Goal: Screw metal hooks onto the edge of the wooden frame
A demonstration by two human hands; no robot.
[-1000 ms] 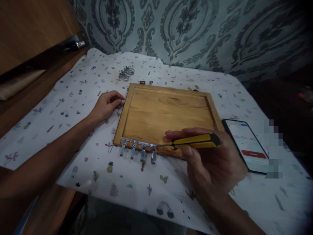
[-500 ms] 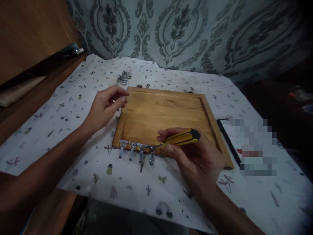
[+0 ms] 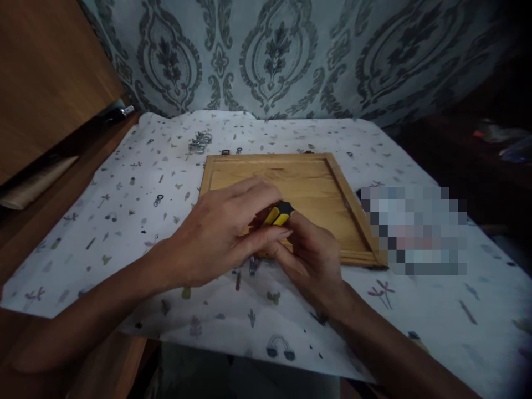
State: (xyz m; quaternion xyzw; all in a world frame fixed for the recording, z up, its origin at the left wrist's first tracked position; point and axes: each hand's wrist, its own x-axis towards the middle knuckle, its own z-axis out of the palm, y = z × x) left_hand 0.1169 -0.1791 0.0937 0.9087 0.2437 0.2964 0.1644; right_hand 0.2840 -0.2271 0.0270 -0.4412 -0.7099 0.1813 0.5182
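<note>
Both hands meet over the near edge of a wooden framed panel (image 3: 291, 188) lying on the table. A screwdriver with a yellow and black handle (image 3: 277, 214) stands tilted between them, its shaft hidden behind my fingers. My left hand (image 3: 233, 221) reaches across with its fingers closed around the handle. My right hand (image 3: 311, 249) also has its fingers on the screwdriver, from the right side. One metal hook (image 3: 252, 266) peeks out below my left hand at the panel's near edge; the other hooks of the row are hidden by that hand.
A pile of metal pieces (image 3: 200, 142) lies behind the panel on the left. Small dark parts (image 3: 225, 152) sit beyond its far edge. A blurred-out flat object (image 3: 415, 233) is at the right on the patterned tablecloth (image 3: 103, 238). A wooden cabinet (image 3: 54, 77) stands at left.
My left hand has moved from the panel's left edge to the screwdriver, covering most of the hooks. The screwdriver handle has swung from lying rightward to more upright. The view has shifted slightly.
</note>
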